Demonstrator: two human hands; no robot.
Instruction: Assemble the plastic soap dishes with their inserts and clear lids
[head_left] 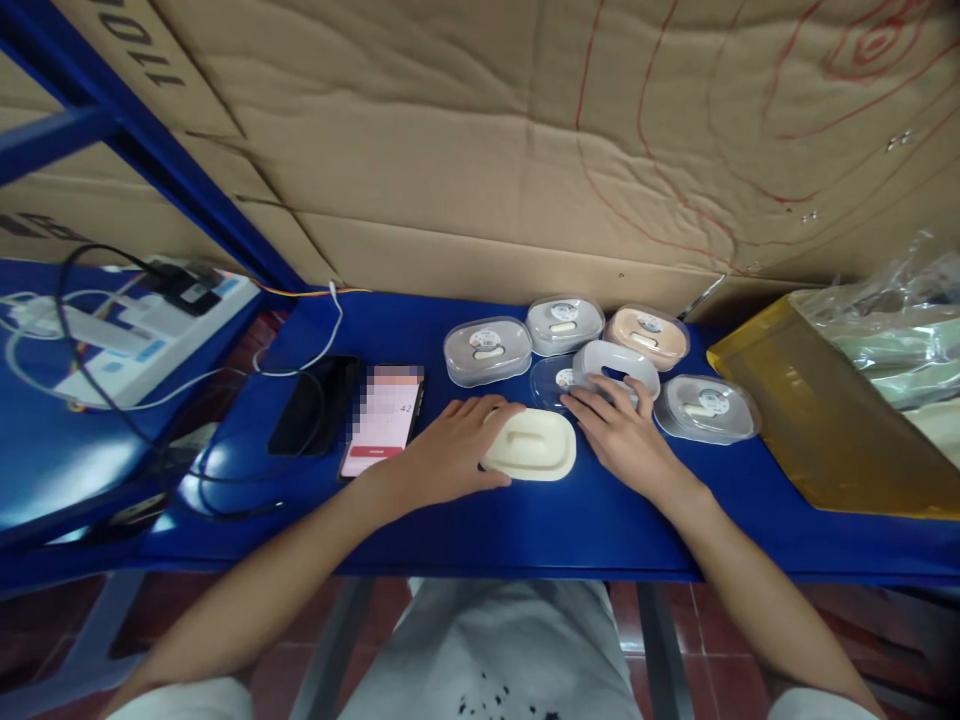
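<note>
My left hand (465, 445) is closed around the left end of a cream oval lid-like piece (541, 445) with a raised bar in its middle. The piece is low over the blue table or resting on it; I cannot tell which. To its right, my right hand (622, 430) has its fingers spread at the front rim of a translucent white oval box (600, 358). The fingertips overlap that rim. Beside the box is a clear oval cover (549, 383) with a round label, partly hidden by the box and my fingers.
Several lidded oval boxes stand around, among them a grey one (487, 350), a peach one (649, 335) and another at right (709, 408). Two phones (382, 420) and cables lie left, near a power strip (157, 340). A yellow-brown bag (810, 420) stands right. Cardboard (450, 150) walls the back.
</note>
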